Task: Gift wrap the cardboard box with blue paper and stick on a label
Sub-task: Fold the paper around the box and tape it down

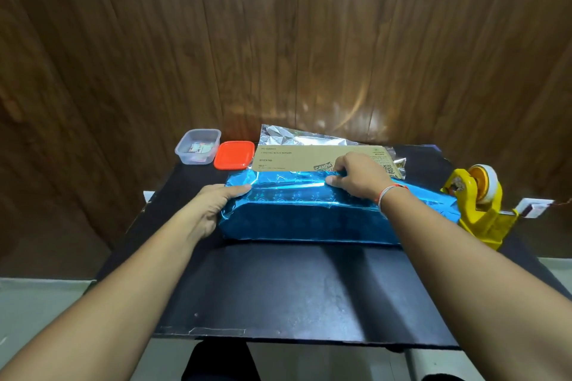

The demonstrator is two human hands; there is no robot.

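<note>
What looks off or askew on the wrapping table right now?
Nothing is spilled or damaged. The blue paper covers only the near side of the cardboard box; its far top is bare, and the paper is creased where the right hand pinches its edge. The red lid lies off its clear container.

Dim, warm indoor light falls from above and behind the camera, throwing a head-shaped shadow on the wood wall (294, 25) at upper centre. Glare streaks the blue paper (309, 195) and silver foil (288, 136). Wide-angle distortion bends the frame's edges; corners look soft.
</note>
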